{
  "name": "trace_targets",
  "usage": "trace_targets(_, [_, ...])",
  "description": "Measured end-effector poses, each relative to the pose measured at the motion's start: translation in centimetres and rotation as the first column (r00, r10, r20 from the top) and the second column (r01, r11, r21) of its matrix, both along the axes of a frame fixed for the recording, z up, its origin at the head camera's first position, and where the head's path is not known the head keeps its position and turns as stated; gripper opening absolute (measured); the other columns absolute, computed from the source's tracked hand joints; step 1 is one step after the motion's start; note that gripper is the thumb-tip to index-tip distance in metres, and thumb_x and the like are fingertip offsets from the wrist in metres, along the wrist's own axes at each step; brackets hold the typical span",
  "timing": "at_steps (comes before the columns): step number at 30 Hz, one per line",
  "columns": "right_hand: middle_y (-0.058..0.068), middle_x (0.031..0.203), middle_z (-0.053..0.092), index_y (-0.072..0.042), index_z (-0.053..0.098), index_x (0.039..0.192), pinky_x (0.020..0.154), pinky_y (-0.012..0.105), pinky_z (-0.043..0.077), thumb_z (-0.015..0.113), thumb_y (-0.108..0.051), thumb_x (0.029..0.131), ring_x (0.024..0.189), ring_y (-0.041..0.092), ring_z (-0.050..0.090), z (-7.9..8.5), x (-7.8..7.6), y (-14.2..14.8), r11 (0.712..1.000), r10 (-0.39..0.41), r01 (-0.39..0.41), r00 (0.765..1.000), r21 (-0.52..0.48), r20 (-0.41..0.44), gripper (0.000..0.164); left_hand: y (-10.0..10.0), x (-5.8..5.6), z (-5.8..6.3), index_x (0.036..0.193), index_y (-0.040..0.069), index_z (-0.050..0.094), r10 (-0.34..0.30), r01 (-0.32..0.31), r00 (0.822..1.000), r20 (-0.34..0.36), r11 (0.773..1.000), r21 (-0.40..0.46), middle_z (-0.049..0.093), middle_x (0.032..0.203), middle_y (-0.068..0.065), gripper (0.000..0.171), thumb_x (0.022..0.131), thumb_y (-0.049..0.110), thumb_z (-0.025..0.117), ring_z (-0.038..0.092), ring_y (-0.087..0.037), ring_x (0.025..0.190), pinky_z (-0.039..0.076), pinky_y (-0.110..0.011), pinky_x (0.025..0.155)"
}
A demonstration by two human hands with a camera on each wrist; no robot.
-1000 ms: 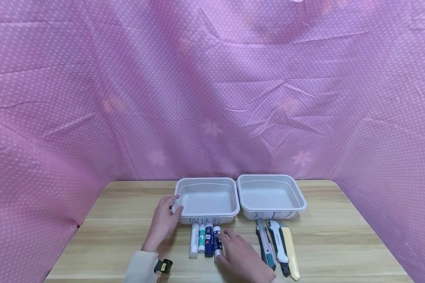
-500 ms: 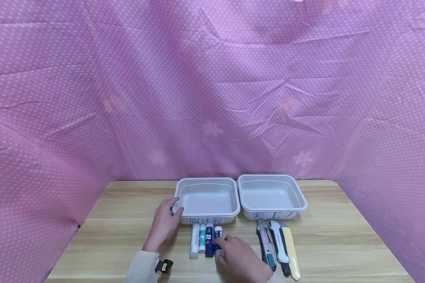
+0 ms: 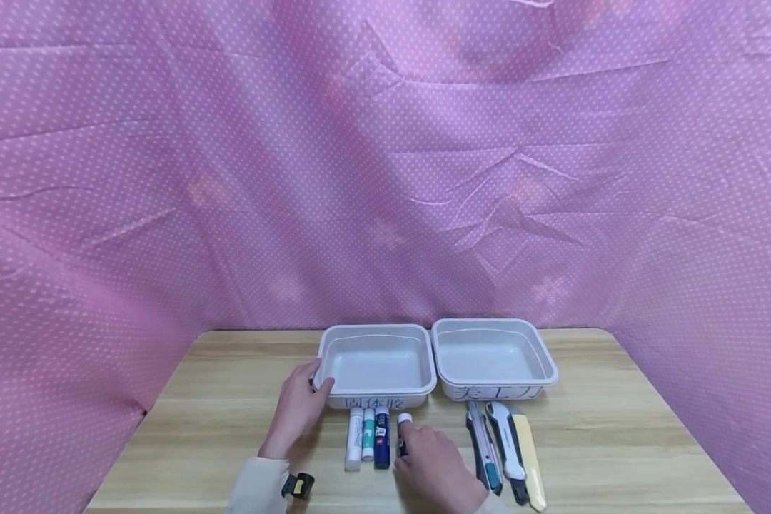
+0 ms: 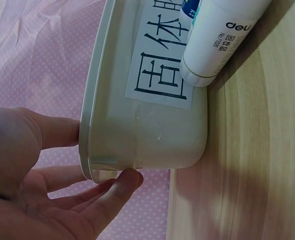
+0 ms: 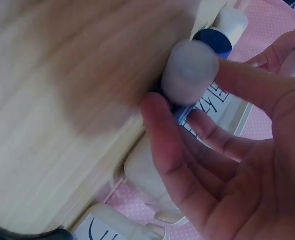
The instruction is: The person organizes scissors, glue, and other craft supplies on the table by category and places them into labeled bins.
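My left hand (image 3: pixel 295 407) holds the left front corner of the left white plastic box (image 3: pixel 385 402); in the left wrist view the thumb is at its rim and fingertips touch its side. With thumb and fingers my right hand (image 3: pixel 433 457) pinches a navy glue stick (image 3: pixel 404 420), its pale end (image 5: pixel 190 70) facing the right wrist camera. The hand hides much of its body. To its left lie a white glue stick (image 3: pixel 353 442), a smaller green-and-white glue stick (image 3: pixel 368 435) and a navy glue stick (image 3: pixel 382 439), side by side before the box.
A second white plastic box (image 3: pixel 495 391) stands to the right, also labelled in front. Before it lie a grey-and-teal utility knife (image 3: pixel 483 450), a white-and-black utility knife (image 3: pixel 506 446) and a yellow utility knife (image 3: pixel 528 457). Pink dotted cloth (image 3: pixel 385 178) hangs behind the wooden table (image 3: pixel 617 428).
My right hand has shifted the navy glue stick slightly right, widening the gap from the other sticks. The left hand stays at the box corner.
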State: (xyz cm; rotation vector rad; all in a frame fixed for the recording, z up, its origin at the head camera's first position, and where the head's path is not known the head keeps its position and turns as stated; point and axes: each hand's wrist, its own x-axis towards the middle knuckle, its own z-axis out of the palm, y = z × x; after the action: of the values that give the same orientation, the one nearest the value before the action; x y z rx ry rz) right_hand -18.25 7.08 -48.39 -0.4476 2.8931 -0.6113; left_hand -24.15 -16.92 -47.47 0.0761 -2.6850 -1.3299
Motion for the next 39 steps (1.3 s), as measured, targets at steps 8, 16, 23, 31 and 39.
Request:
trace_targets(8, [0.001,0.076,0.057,-0.008,0.064,0.12,0.062,0.036,0.051,0.063,-0.011,0.089,0.067,0.017,0.054,-0.2,0.5,0.3,0.998,-0.05,0.052,0.998,-0.038,0.036,0.031,0.0,-0.1,-0.1,0.148,-0.002,0.049,-0.007,0.007,1.0,0.001,1.0,0.011,0.053,0.144,-0.025,0.052,0.101,0.016,0.063,0.053,-0.042,0.131,0.049,-0.056,0.106])
trace_targets(16, [0.0,0.079,0.055,-0.01,0.062,0.106,0.06,0.034,0.048,0.061,-0.006,0.082,0.068,0.017,0.052,-0.2,1.0,1.0,0.996,-0.06,0.061,0.998,-0.071,0.017,0.024,-0.1,-0.2,-0.4,0.149,-0.002,0.047,-0.005,0.005,1.0,0.011,1.0,0.011,0.052,0.145,-0.025,0.053,0.102,0.016,0.062,0.054,-0.041,0.13,0.05,-0.056,0.105])
trace_targets(23, [0.0,0.081,0.054,-0.009,0.062,0.106,0.057,0.03,0.046,0.061,-0.008,0.087,0.067,0.016,0.051,0.5,1.3,1.7,0.986,-0.079,0.08,0.997,-0.148,0.013,0.02,-0.1,-0.2,-0.3,0.149,-0.004,0.047,0.003,-0.003,1.0,0.009,1.0,0.015,0.052,0.144,-0.026,0.054,0.101,0.017,0.062,0.055,-0.041,0.129,0.05,-0.055,0.105])
trace_targets(31, [-0.003,0.082,0.056,-0.011,0.065,0.108,0.055,0.024,0.044,0.066,-0.008,0.088,0.064,0.01,0.05,1.1,1.5,2.4,0.984,-0.075,0.048,0.985,-0.17,-0.158,0.02,0.0,-0.2,-0.2,0.148,-0.005,0.047,0.001,-0.001,1.0,0.008,1.0,0.013,0.052,0.145,-0.026,0.054,0.101,0.017,0.063,0.055,-0.041,0.13,0.049,-0.054,0.106])
trace_targets(39, [-0.002,0.09,0.067,-0.014,0.069,0.11,0.059,0.025,0.049,0.074,-0.009,0.084,0.072,0.01,0.059,1.7,1.5,3.0,0.984,-0.106,0.045,0.924,-0.171,-0.367,0.027,0.0,-0.2,-0.3,0.149,-0.005,0.045,0.006,-0.006,1.0,0.012,1.0,0.023,0.052,0.144,-0.026,0.055,0.102,0.017,0.063,0.055,-0.041,0.129,0.05,-0.054,0.106])
